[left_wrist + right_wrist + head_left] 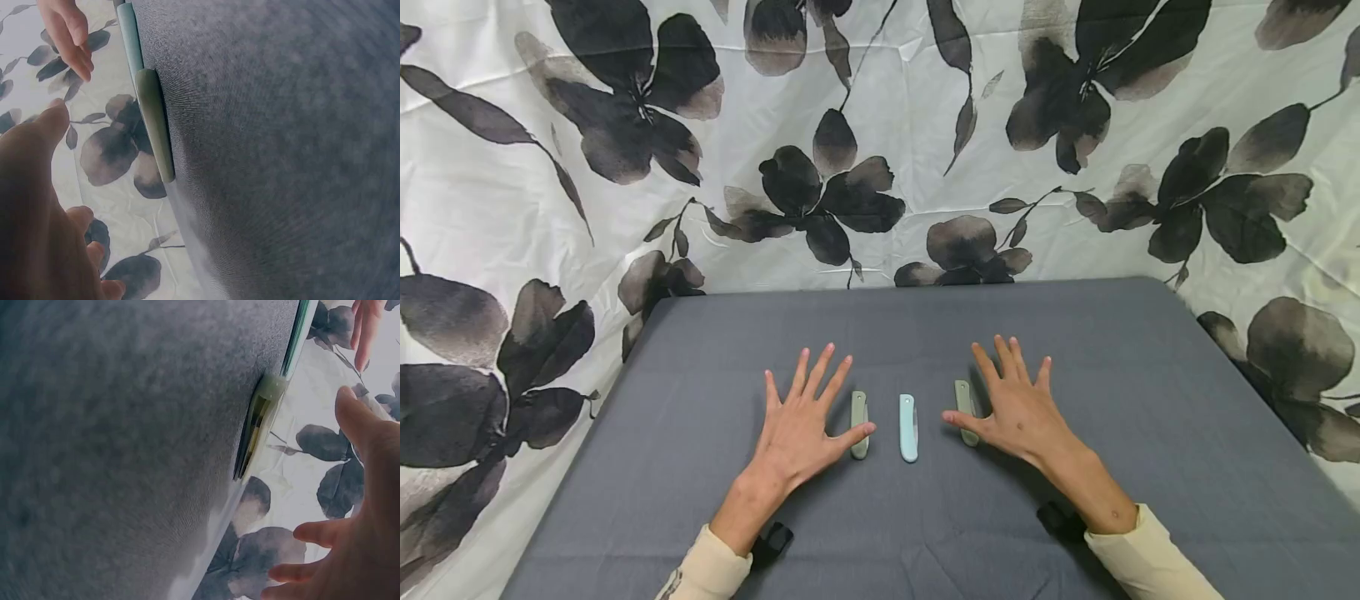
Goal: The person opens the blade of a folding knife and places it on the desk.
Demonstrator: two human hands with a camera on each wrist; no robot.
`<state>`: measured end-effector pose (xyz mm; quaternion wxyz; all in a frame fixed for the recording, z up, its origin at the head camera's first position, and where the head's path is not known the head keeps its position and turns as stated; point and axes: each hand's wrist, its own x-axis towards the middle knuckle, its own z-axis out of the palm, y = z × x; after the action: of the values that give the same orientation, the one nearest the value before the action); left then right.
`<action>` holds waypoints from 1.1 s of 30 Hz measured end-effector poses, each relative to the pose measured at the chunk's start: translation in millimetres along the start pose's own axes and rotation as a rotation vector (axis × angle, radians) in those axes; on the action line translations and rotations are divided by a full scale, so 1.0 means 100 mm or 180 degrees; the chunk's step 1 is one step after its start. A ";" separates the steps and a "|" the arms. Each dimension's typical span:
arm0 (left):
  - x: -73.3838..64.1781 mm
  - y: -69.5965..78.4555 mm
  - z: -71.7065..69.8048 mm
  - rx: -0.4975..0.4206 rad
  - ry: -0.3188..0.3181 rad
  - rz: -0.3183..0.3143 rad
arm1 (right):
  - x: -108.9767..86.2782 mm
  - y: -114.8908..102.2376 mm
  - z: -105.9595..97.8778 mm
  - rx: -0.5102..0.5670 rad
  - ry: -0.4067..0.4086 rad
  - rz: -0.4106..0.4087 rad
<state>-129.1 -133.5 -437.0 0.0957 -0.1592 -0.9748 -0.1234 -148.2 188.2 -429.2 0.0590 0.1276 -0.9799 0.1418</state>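
Observation:
Three folded pocket knives lie in a loose row on the grey table, a light blue knife [908, 428] between two sage green ones. In the head view my left hand [805, 417] is spread, its thumb passing over the left green knife [859, 408]. My right hand [1018, 410] is spread too, with the thumb across part of the right green knife [964, 400]. Both wrist views show the hands raised above the cloth, apart from the knives. In the right wrist view, a slot with metal inside shows along the green knife [259, 419].
A grey cloth covers the table [880, 533]. Behind it and along its sides hangs a white curtain [925, 167] with dark floral print. Dark wrist cameras [771, 543] sit under both wrists, near the cream sleeves [711, 567].

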 end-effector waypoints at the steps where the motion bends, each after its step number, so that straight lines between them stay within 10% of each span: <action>1: -0.01 0.00 0.00 -0.0006 -0.0016 -0.0009 | 0.00 0.00 0.00 0.0010 -0.0009 -0.0009; 18: 0.00 0.02 0.00 -0.0488 -0.0039 0.0188 | 0.11 -0.17 0.02 0.0240 -0.0078 -0.0313; 33: 0.01 0.08 -0.03 -0.0665 -0.0296 -0.0064 | 0.25 -0.39 0.08 0.0383 -0.0098 -0.0467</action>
<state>-126.5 -126.7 -432.1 0.0319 -0.1641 -0.9616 -0.2179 -162.1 144.2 -422.6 0.0464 0.2045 -0.9584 0.1938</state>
